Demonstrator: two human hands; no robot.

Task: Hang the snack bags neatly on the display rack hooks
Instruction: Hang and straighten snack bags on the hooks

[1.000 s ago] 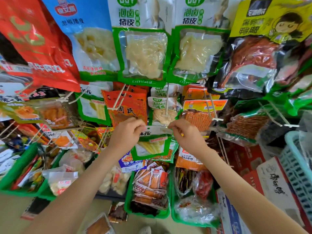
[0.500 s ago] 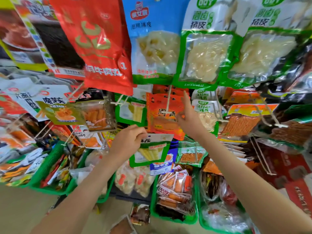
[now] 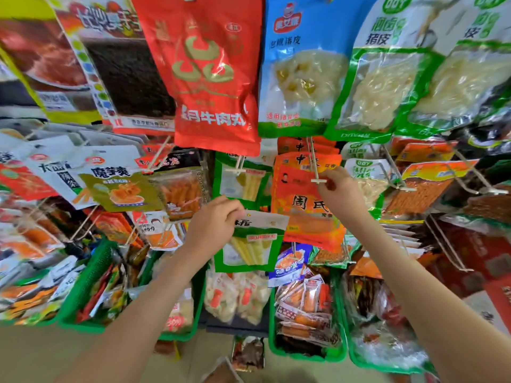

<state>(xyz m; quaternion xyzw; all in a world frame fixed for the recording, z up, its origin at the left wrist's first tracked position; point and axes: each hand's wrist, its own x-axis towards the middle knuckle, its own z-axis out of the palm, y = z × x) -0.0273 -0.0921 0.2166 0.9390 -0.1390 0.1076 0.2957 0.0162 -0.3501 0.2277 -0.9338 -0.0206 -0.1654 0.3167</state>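
You're holding the green-and-white snack bag (image 3: 250,244) upright by its top corner. The white hook (image 3: 313,161) is jutting out at its one o'clock.

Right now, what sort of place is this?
Probably a shop's snack display: packaged bags like the red bag hang on a rack, each on a hook, with green baskets of more packets below.

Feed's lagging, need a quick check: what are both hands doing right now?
Left hand: closed, pinching the green snack bag by its top edge.
Right hand: closed, pinching the hook tip.
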